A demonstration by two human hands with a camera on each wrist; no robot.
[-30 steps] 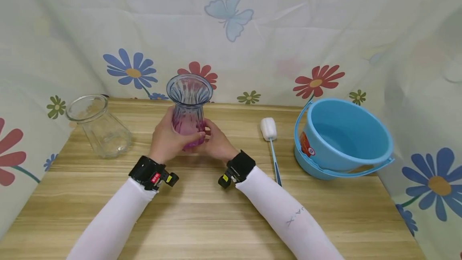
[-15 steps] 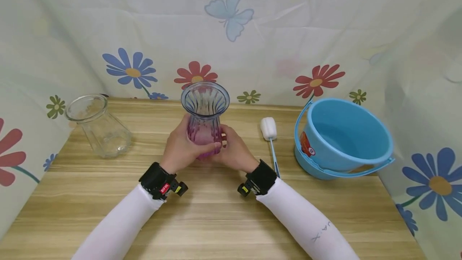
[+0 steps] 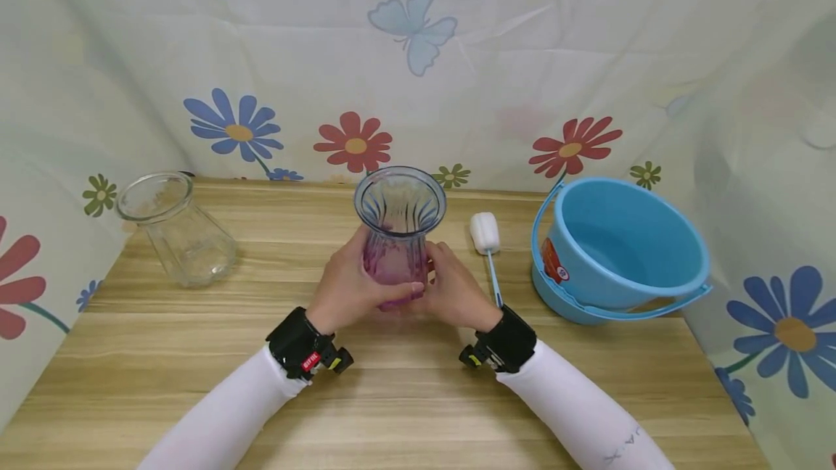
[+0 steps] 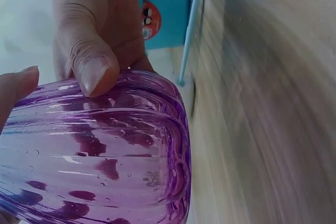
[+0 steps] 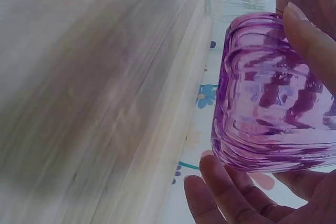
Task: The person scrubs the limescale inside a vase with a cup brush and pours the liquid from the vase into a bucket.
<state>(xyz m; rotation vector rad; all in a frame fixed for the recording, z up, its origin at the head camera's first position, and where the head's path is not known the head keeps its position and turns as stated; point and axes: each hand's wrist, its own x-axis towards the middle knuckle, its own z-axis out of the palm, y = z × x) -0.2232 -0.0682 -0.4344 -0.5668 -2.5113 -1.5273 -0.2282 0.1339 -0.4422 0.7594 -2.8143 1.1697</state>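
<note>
A ribbed glass vase, blue at its flared mouth and purple-pink at its base, stands nearly upright between both hands. My left hand grips its left side, the thumb lying across the front near the bottom. From the right, my right hand holds the lower part. In the left wrist view, the right thumb presses on the purple glass, which shows small droplets. The right wrist view shows the vase's base close over the wooden table, with right-hand fingers beside its lower end.
A clear glass vase stands at the back left. Right of the hands lies a sponge brush with a thin blue handle, partly behind the right wrist. A blue bucket with its handle down sits tilted at the right. A flowered curtain backs the table.
Both hands have carried the purple-blue vase to the right and nearer to me, keeping their hold on it. The clear vase, brush and bucket have stayed put.
</note>
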